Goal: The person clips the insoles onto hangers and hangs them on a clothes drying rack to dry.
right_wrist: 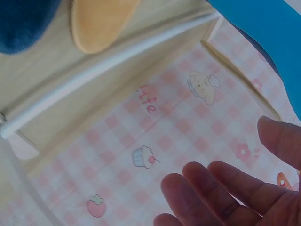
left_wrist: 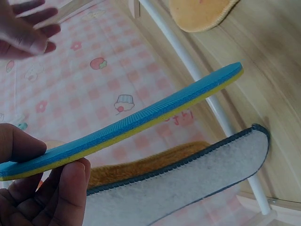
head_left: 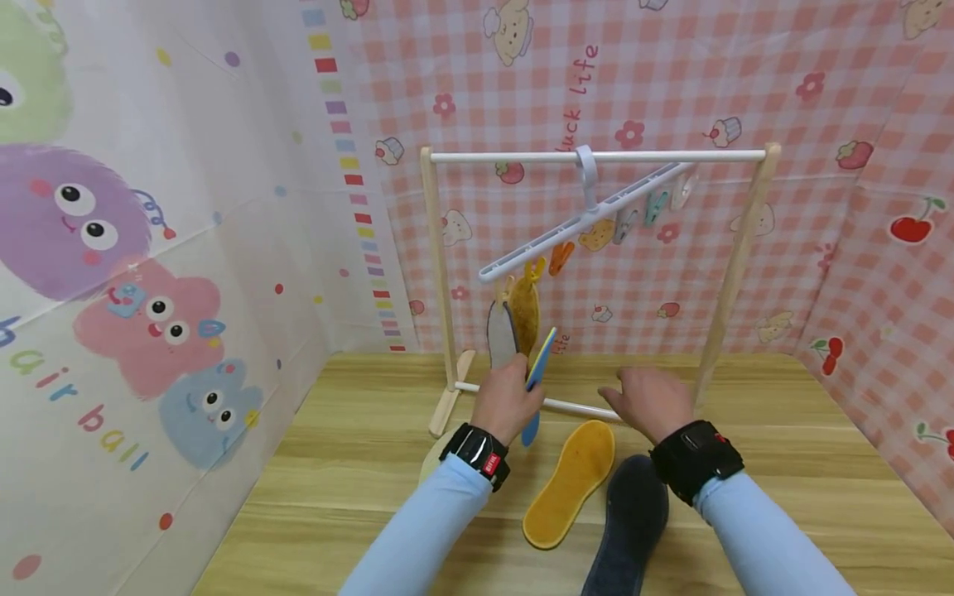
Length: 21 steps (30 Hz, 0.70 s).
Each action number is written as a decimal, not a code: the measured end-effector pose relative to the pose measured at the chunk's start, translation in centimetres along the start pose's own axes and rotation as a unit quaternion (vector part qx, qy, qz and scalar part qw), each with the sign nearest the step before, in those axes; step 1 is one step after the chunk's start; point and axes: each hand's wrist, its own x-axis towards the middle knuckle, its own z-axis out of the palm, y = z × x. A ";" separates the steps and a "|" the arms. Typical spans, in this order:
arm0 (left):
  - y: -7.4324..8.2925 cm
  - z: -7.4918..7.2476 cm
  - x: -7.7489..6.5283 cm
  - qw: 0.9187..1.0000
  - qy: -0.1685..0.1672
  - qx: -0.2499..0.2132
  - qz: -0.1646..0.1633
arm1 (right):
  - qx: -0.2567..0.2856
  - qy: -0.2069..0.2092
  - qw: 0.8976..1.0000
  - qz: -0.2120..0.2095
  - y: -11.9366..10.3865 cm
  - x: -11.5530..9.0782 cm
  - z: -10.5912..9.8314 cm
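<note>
My left hand (head_left: pixel 507 401) pinches a blue insole (left_wrist: pixel 141 122) with a yellow underside between thumb and fingers, holding it on edge below the hanger. Beside it, a whitish insole with a dark edge (left_wrist: pixel 188 193) and a brown insole (head_left: pixel 526 310) hang from clips at the hanger's low left end. My right hand (head_left: pixel 656 401) is held over the lower bar on the right, fingers loosely spread and nothing in them. The pale blue hanger (head_left: pixel 589 217) tilts, left end down. An orange clip (head_left: pixel 561 258), a grey clip (head_left: pixel 624 226), a teal clip (head_left: pixel 656 207) and a white clip (head_left: pixel 681 190) carry nothing.
A wooden-post rack (head_left: pixel 440 273) with a white top bar (head_left: pixel 507 157) and a white lower bar (head_left: pixel 577 408) stands on the table (head_left: pixel 805 497). In front lie an orange-yellow insole (head_left: pixel 570 484) and a dark insole (head_left: pixel 629 517). A pale insole (head_left: pixel 431 459) is partly under my left wrist.
</note>
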 end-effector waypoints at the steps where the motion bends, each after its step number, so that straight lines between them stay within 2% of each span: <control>1: 0.1 0.0 0.1 1.000 0.000 -0.001 -0.003 | 0.002 0.003 1.000 -0.002 -0.1 0.4 -0.3; 10: 0.8 0.2 1.5 1.000 0.014 -0.004 -0.010 | 0.027 0.037 0.999 -0.002 -0.6 3.9 -2.4; 17: 1.2 0.4 2.4 1.000 0.014 -0.003 -0.024 | 0.049 0.033 0.998 0.009 -1.1 6.3 -4.0; 21: 1.4 0.7 3.0 0.999 0.025 0.009 -0.024 | 0.073 0.031 0.997 0.017 -1.4 7.7 -4.8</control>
